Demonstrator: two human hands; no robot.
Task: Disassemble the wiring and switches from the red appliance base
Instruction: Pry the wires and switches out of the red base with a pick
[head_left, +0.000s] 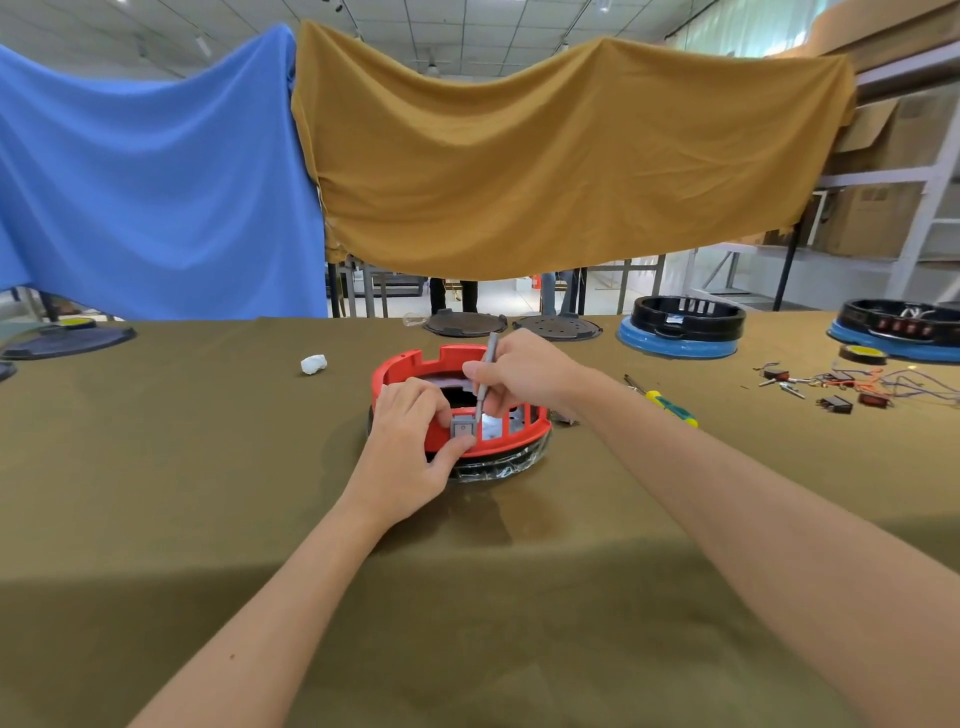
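Table w/ olive cloth; blue and mustard sheets hang behind. 1 red appliance base at centre, lying flat, slotted wall facing the person. 2 black bases on blue rings far right, 2 dark round plates behind.

Left hand covers the near-left wall, thumb + fingers pinching 1 grey switch set in that wall, rocker face toward camera. Right hand clamped on 1 thin grey tool, long axis near upright, tip down beside the switch.

1 yellow-green screwdriver right. Loose switches + wires far right. 1 white wad left.
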